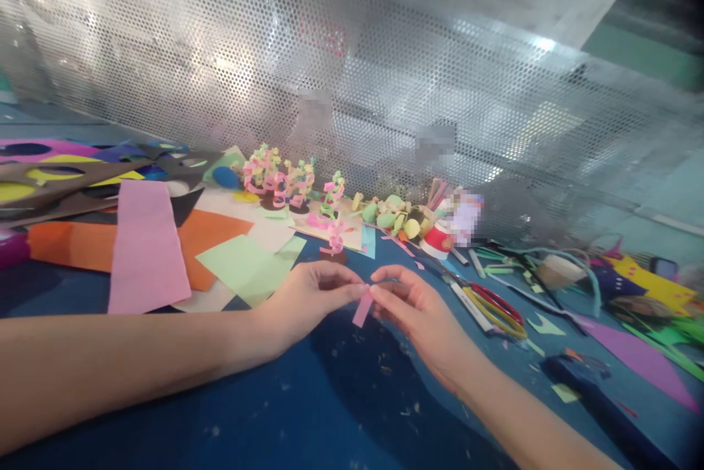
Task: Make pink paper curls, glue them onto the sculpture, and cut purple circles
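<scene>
Above the blue tabletop (264,411), a small pink strip (361,311) hangs from my fingertips; whether it is paper or foam I cannot tell. My left hand (305,300) pinches its upper end between thumb and forefinger. From the other side, the thumb and forefinger of my right hand (412,312) close on the same end. Just beyond my hands stands a small pink curly ornament (335,235) on a dark round base. More curly ornaments (278,182) in pink, green and yellow stand behind it.
Scissors (499,309) with red and yellow handles lie to the right. Behind them is a red and white cup (437,239). Coloured sheets, including a pink piece (147,250) and an orange one (212,235), spread over the left. A perforated metal panel (352,89) closes off the back.
</scene>
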{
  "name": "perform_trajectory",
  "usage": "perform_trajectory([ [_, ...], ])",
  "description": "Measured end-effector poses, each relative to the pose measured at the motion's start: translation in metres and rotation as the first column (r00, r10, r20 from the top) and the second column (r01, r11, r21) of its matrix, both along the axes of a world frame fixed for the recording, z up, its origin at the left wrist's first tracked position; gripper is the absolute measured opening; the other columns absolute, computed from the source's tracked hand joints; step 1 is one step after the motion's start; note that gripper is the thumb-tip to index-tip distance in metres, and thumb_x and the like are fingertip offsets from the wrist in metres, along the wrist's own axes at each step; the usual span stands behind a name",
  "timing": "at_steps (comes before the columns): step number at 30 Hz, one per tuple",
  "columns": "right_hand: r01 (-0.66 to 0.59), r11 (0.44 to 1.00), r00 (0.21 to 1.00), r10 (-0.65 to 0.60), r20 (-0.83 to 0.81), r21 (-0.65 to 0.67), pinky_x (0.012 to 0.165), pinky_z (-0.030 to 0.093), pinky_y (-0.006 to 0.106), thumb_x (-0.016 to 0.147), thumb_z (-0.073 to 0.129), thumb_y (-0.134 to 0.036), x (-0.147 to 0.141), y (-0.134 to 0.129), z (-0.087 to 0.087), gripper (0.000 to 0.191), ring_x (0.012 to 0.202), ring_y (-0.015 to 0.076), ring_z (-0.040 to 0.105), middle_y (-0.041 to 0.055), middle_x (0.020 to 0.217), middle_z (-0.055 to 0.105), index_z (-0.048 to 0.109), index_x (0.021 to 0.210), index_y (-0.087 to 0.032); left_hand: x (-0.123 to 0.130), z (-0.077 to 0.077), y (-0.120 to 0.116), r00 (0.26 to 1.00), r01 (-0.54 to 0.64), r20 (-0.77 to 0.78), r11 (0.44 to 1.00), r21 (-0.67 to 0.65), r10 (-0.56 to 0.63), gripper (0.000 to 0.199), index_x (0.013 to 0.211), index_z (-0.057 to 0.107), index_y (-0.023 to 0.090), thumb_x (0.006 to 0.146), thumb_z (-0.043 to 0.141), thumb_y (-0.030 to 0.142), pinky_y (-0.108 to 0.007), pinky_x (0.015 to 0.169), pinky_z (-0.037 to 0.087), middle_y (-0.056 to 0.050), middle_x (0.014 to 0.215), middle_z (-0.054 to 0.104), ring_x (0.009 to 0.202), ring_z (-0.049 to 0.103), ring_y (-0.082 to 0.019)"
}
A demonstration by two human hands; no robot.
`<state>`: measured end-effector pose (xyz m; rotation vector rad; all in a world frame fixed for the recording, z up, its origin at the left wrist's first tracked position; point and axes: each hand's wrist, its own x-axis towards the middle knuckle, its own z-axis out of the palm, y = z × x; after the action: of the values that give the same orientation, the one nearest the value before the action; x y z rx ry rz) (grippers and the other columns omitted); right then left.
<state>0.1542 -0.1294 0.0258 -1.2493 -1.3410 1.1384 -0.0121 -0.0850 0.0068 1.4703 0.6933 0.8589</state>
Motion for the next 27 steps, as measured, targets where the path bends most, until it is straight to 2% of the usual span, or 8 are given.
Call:
perform_trajectory([
  [2,0.002,0.998,0.999,-0.004,0.035,0.059,0.074,0.049,0.031,0.079,0.059,-0.034,0.0014,0.0013,-0.0011,0.017,0.069,0.0131,0.060,-0.0012,0.071,0.063,0.054,0.089,-0.022,-0.0002,-0.0002,0.0011,0.999,-0.045,-0.004,0.999,-0.015,0.044,0.028,0.083,0.066,0.018,0.074,0.062,0.044,-0.030,0.082,0.042,-0.004,0.085,0.069,0.085,0.061,-0.019],
  [6,-0.059,0.959,0.962,-0.020,0.271,0.278,0.079,0.050,0.031,0.080,0.057,-0.025,0.0024,0.0011,-0.0025,0.011,0.085,0.0158,0.060,0.0015,0.090,0.062,0.058,0.091,-0.024,0.0004,-0.0013,0.0040,0.989,-0.145,0.000,0.989,-0.032,0.145,0.028,0.081,0.067,0.019,0.071,0.064,0.045,-0.029,0.081,0.040,-0.002,0.085,0.067,0.086,0.057,-0.018],
  [9,-0.080,0.918,0.928,-0.073,0.365,0.388,0.080,0.050,0.032,0.079,0.058,-0.019,0.0010,-0.0013,-0.0051,0.015,0.086,0.0156,0.060,0.0019,0.097,0.060,0.060,0.093,-0.025,0.0008,-0.0013,0.0049,0.990,-0.135,0.044,0.990,-0.050,0.137,0.027,0.079,0.067,0.018,0.070,0.065,0.044,-0.029,0.082,0.039,-0.002,0.085,0.067,0.086,0.057,-0.018],
  [12,-0.080,0.893,0.913,-0.113,0.391,0.443,0.080,0.050,0.032,0.079,0.060,-0.020,-0.0005,-0.0037,-0.0073,0.009,0.084,0.0152,0.059,0.0021,0.093,0.059,0.062,0.087,-0.024,0.0004,0.0001,0.0040,0.992,-0.111,0.053,0.993,-0.049,0.113,0.026,0.077,0.067,0.018,0.071,0.065,0.043,-0.029,0.081,0.040,-0.002,0.082,0.067,0.084,0.057,-0.017],
  [16,-0.024,0.905,0.923,-0.143,0.356,0.424,0.077,0.050,0.030,0.080,0.060,-0.024,-0.0021,-0.0051,-0.0063,0.004,0.081,0.0153,0.060,0.0019,0.086,0.061,0.062,0.083,-0.022,-0.0005,0.0026,0.0016,0.994,-0.103,0.025,0.994,-0.048,0.104,0.027,0.079,0.067,0.018,0.069,0.067,0.043,-0.028,0.081,0.040,-0.002,0.083,0.066,0.085,0.057,-0.017],
  [21,0.049,0.953,0.952,-0.135,0.275,0.301,0.071,0.051,0.027,0.079,0.060,-0.028,-0.0045,-0.0052,-0.0033,0.007,0.076,0.0146,0.059,0.0001,0.080,0.061,0.059,0.081,-0.022,-0.0004,0.0019,0.0018,0.996,-0.090,0.022,0.993,-0.072,0.092,0.031,0.087,0.067,0.020,0.068,0.068,0.044,-0.030,0.086,0.040,-0.003,0.090,0.068,0.093,0.058,-0.020],
  [24,0.044,0.961,0.970,-0.107,0.219,0.272,0.072,0.050,0.026,0.079,0.060,-0.029,-0.0055,-0.0050,-0.0024,0.008,0.079,0.0150,0.059,0.0002,0.082,0.061,0.058,0.082,-0.021,0.0003,-0.0004,0.0026,0.997,-0.053,0.056,0.992,-0.117,0.060,0.041,0.104,0.064,0.022,0.068,0.070,0.041,-0.033,0.091,0.040,-0.004,0.095,0.069,0.096,0.060,-0.020],
  [27,0.019,0.961,0.974,-0.080,0.210,0.276,0.076,0.050,0.027,0.079,0.058,-0.028,-0.0065,-0.0049,-0.0014,0.007,0.082,0.0153,0.059,0.0007,0.084,0.061,0.059,0.082,-0.022,0.0011,-0.0015,0.0017,0.996,0.022,0.094,0.995,-0.096,-0.013,0.035,0.103,0.066,0.022,0.072,0.067,0.038,-0.032,0.090,0.042,-0.004,0.097,0.070,0.096,0.061,-0.020],
])
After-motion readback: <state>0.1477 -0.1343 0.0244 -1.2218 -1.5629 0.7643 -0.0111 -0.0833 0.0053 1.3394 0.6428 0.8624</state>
